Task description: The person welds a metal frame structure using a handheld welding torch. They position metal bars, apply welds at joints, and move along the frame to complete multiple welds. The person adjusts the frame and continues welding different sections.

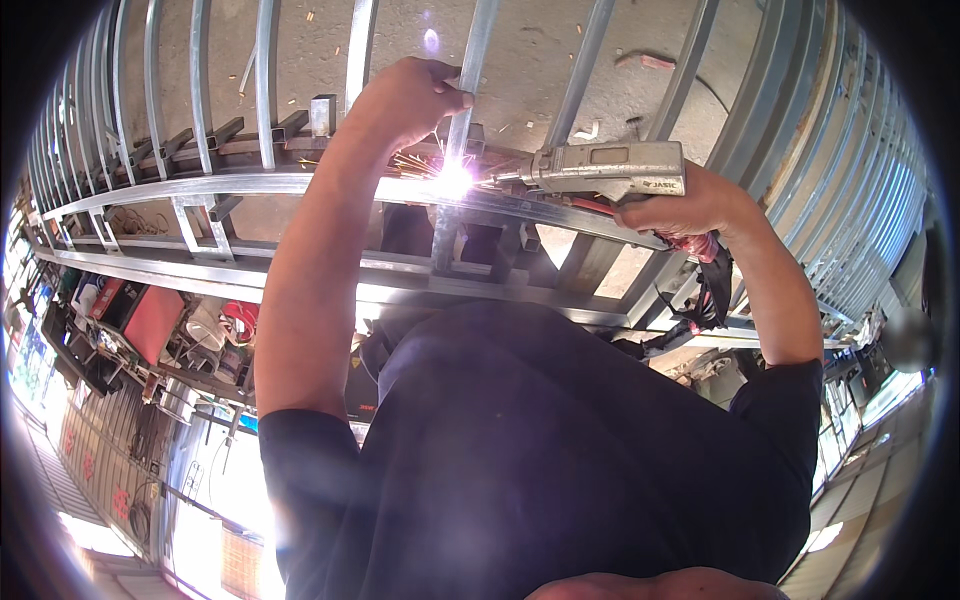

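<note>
Ahead, my left hand (418, 100) pinches an upright square metal bar (479, 45) of a grille, thumb and fingertips closed at its side. My right hand (690, 208) is wrapped round the grip of a grey, box-shaped welding gun (612, 168). The gun's thin tip points left at the joint where the bar meets a long metal rail (230, 186). A white-violet glare (454, 181) burns at that joint, with orange sparks flying to the left. The glare hides the joint itself. A dark and red wrapped cable (708, 285) hangs from the gun's grip.
Several parallel metal bars (200, 90) run away from me on both sides. A second rail (200, 276) lies nearer my body. At the left stands a red machine (150, 322) among clutter. Scraps and a red-handled item (650, 61) lie on the concrete floor.
</note>
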Demonstrator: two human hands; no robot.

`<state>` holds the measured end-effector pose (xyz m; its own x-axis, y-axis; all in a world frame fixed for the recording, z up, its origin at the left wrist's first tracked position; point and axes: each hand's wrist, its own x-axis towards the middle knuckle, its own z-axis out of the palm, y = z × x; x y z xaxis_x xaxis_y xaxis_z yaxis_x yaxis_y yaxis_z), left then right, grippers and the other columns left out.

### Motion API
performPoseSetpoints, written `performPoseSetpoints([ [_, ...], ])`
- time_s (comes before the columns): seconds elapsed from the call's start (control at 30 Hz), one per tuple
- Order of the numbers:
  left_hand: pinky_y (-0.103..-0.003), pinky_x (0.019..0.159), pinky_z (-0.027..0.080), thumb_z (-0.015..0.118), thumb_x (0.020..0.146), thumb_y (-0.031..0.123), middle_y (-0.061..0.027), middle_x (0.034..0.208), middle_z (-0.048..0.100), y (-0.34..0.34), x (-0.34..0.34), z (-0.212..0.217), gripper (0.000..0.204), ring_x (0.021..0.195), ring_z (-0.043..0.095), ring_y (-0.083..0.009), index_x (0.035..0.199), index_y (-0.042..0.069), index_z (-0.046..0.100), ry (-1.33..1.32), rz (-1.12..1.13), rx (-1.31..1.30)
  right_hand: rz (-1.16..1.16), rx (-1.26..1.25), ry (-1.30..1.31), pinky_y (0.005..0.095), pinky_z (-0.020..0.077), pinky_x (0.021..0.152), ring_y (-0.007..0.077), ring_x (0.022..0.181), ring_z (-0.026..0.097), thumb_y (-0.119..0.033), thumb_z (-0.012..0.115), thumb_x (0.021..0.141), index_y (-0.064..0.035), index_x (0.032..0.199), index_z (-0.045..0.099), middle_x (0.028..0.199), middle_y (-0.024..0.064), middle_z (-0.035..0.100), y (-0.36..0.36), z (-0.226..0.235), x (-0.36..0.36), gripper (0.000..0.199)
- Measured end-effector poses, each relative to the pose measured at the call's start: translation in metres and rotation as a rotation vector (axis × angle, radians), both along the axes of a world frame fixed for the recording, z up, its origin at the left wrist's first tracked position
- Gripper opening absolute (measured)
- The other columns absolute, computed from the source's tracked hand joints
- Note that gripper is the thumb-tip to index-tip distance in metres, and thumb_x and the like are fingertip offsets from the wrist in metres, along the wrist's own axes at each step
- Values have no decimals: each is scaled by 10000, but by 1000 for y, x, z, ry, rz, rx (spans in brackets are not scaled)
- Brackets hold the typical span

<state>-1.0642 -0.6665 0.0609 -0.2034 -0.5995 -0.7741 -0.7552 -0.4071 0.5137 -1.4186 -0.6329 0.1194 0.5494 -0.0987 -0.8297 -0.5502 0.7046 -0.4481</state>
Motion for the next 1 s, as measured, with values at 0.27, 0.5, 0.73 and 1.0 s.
performPoseSetpoints([
  [0.27,-417,932,592,761,953,365,-145,1212,790,5,-12,15,517,1069,766,-298,1385,85,713,-209,-50,-340,-8,21,166,330,581,821,152,945,698,-259,897,806,-41,1361,689,1076,66,765,1,24,-44,631],
  [0.5,-453,997,565,717,985,365,-157,1208,788,36,-100,11,537,1124,743,-359,1429,65,670,-27,-140,-211,-31,13,184,342,588,846,180,991,715,-306,921,802,-16,1354,691,1118,100,775,32,14,-99,664],
  [0.73,-429,1016,554,744,984,319,-191,1232,779,29,-101,2,599,1170,736,-336,1479,9,614,57,-89,-17,-58,-23,95,331,563,715,149,855,691,-324,905,801,-37,1327,698,995,58,750,38,-4,-101,633],
  [1.0,-439,1024,559,761,974,344,-216,1259,763,25,-102,2,602,1168,737,-342,1471,32,631,34,-62,40,-42,6,90,334,574,741,159,880,700,-307,891,803,-36,1344,693,1019,70,756,30,1,-95,636],
])
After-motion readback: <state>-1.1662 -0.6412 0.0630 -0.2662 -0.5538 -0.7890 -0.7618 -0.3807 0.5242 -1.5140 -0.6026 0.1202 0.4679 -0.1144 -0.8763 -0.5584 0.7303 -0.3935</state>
